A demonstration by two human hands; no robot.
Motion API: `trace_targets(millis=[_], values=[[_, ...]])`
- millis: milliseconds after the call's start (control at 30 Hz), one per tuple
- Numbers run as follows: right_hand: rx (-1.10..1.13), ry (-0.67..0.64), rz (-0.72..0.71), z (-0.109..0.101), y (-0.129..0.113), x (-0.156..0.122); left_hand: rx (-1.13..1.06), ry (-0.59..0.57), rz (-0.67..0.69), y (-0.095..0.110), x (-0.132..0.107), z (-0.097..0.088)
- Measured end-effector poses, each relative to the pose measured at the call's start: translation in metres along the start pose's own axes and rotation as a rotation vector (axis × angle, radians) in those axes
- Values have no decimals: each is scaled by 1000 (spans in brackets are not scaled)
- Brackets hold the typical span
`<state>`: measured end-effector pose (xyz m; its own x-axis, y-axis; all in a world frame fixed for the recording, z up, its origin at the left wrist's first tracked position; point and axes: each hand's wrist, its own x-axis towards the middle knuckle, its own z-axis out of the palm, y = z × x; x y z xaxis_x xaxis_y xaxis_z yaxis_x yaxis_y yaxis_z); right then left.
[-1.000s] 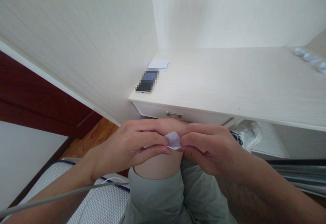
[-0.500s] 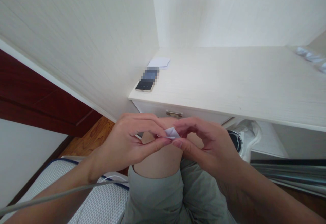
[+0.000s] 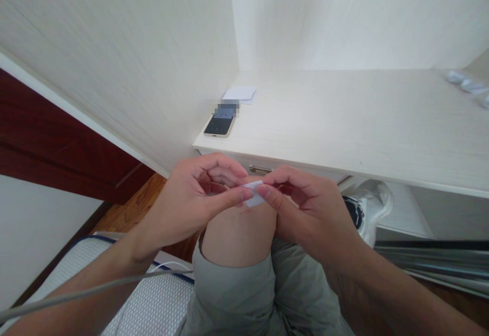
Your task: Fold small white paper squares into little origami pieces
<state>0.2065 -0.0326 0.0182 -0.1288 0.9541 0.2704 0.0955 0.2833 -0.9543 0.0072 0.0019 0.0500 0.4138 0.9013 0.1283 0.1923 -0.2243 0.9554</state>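
A small folded piece of white paper (image 3: 254,199) is held between both hands, just above a bare knee (image 3: 237,239). My left hand (image 3: 206,193) pinches its left side, the thumb on the near face and the fingers curled behind. On the right edge, my right hand (image 3: 305,201) grips the paper between thumb and forefinger. The two thumb tips almost meet on it. Part of the paper is covered by the thumbs and fingers.
Ahead is a white desk (image 3: 324,117) with a phone (image 3: 220,123) and white paper sheets (image 3: 240,93) at its left. Small white pieces (image 3: 468,82) lie far right. Below are a drawer handle (image 3: 261,170) and a clear plastic bag (image 3: 372,206). A cable (image 3: 95,289) crosses my left forearm.
The paper has been turned in my fingers; a flat face now hangs below the thumbs where a peaked fold stood above them. Both hands have risen slightly.
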Motion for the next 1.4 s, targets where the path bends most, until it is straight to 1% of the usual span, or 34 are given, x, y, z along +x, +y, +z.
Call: trace_targets(millis=[100,233,333,433,500,567,667,767,867,933,1000,1067,1100,1167,1267,1333,1400], values=[[18,-8,20,-1,0,2,-72,25,-39,-2,1,-1],[-38,-22,13,-2,-4,5,-29,70,-15,0,1,1],[-116,-32,-35,-3,-9,8,5,72,11,4,1,3],[-166,-45,-49,-6,-13,11,16,89,26,6,1,3],[-156,-47,-30,-9,-14,14,-9,104,27,5,2,3],[-100,-28,6,-9,-14,16,-63,109,20,1,3,5],[27,16,77,-8,-11,19,-153,93,-3,-4,5,10],[98,21,116,-6,-9,19,-199,77,-22,-6,6,16],[21,-1,132,-10,-12,20,-217,48,-40,-3,7,19],[-59,-50,167,-16,-14,21,-208,30,-48,-1,9,19],[-59,-112,216,-21,-15,23,-206,34,-52,0,12,17],[77,-125,272,-24,-13,25,-229,63,-48,0,13,17],[189,-102,312,-24,-10,25,-230,87,-39,-1,12,17],[449,-24,434,-21,-5,25,-189,151,17,-5,10,20],[793,114,625,-8,0,22,-48,247,156,-14,4,30],[948,203,664,4,0,19,21,299,221,-21,2,40],[1036,271,638,18,-1,16,20,355,240,-27,3,48]])
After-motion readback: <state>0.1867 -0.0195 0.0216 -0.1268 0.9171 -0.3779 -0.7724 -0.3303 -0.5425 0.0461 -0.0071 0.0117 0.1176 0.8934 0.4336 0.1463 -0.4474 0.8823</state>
